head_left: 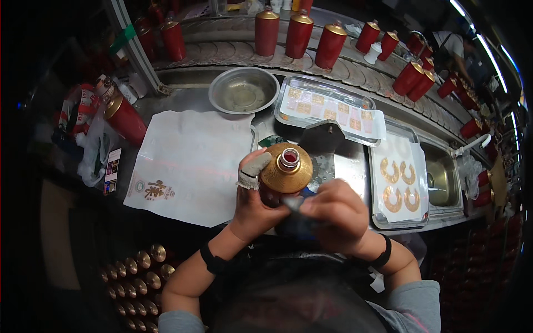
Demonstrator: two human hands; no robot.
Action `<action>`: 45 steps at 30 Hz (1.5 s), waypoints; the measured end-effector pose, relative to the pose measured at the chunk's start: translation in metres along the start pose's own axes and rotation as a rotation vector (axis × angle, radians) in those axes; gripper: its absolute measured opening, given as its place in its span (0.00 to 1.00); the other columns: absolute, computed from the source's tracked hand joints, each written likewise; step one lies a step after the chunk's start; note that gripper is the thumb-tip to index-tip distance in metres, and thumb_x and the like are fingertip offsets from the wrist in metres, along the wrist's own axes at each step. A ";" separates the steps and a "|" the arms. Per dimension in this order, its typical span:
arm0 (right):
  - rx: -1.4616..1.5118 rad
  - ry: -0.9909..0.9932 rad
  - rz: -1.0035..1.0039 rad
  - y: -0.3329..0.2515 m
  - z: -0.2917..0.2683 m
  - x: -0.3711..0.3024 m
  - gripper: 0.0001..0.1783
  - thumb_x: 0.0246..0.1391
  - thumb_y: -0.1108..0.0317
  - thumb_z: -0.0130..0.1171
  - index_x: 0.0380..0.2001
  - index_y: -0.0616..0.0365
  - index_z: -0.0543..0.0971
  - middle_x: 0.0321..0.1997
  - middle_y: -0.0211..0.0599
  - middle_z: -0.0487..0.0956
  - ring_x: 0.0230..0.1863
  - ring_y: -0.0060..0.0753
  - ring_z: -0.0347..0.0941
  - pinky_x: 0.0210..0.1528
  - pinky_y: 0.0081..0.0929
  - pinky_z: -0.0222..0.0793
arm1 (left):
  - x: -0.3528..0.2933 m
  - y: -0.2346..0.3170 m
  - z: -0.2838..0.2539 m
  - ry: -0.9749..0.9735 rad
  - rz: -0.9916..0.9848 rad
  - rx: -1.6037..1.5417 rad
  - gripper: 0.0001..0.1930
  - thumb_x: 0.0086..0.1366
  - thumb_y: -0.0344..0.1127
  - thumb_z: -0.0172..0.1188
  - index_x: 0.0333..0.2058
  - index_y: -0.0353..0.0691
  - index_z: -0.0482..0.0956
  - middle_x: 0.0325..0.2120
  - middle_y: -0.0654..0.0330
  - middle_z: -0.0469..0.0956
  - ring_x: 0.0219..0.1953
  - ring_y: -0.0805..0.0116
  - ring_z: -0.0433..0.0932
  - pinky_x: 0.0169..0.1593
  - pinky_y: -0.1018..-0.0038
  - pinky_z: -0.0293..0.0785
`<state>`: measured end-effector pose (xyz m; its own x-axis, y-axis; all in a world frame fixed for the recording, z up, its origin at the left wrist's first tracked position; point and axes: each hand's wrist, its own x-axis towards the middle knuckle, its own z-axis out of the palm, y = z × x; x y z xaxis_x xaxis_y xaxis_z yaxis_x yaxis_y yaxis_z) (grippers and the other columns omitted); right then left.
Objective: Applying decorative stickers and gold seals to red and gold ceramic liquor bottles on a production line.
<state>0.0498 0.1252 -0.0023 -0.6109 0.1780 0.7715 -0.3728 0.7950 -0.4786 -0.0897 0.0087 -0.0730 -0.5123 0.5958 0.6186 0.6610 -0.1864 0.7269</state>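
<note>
My left hand [251, 210] is wrapped round a red bottle [286, 173] with a gold, patterned shoulder and an open neck facing up. White tape covers one finger of that hand. Close against the bottle's right side is my right hand [340, 211], fingers closed in a pinch. A greyish, flat-looking piece shows at its fingertips, too blurred to name. Left of the bottle lies a large white sheet [191, 158] with a gold and red printed design [158, 191] near its lower left corner. Just behind the bottle stands a dark angled block [323, 137].
A metal bowl [222, 94] of liquid stands behind the sheet. Trays hold rectangular decals [317, 100] and C-shaped gold decals [391, 171]. A sink [444, 191] is at right. Red bottles [300, 36] line a slatted conveyor [233, 53]; another bottle [125, 119] leans left.
</note>
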 end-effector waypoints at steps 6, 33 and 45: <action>0.320 -0.260 0.296 -0.005 -0.022 -0.008 0.13 0.42 0.77 0.70 0.34 0.59 0.80 0.32 0.37 0.78 0.34 0.38 0.77 0.38 0.28 0.71 | -0.004 -0.003 0.010 -0.105 -0.181 0.036 0.47 0.45 0.40 0.80 0.60 0.34 0.61 0.52 0.49 0.72 0.53 0.54 0.76 0.58 0.61 0.71; -0.180 -0.370 0.508 0.002 -0.079 -0.114 0.65 0.32 0.49 0.80 0.67 0.76 0.58 0.45 0.55 0.76 0.42 0.49 0.79 0.39 0.35 0.76 | 0.046 0.036 0.078 -0.510 -0.824 -0.572 0.44 0.57 0.43 0.74 0.56 0.28 0.49 0.49 0.47 0.74 0.51 0.63 0.78 0.53 0.68 0.78; -0.091 -0.368 0.536 0.045 -0.075 -0.114 0.67 0.31 0.48 0.79 0.70 0.69 0.56 0.49 0.54 0.74 0.43 0.52 0.78 0.38 0.38 0.77 | 0.056 0.001 0.095 -0.455 -0.830 -0.452 0.45 0.55 0.49 0.73 0.55 0.32 0.50 0.49 0.46 0.75 0.51 0.60 0.79 0.51 0.68 0.78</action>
<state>0.1552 0.1841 -0.0804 -0.9005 0.3660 0.2349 0.1004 0.7004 -0.7066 -0.0651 0.1160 -0.0658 -0.3946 0.8903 -0.2275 -0.1180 0.1964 0.9734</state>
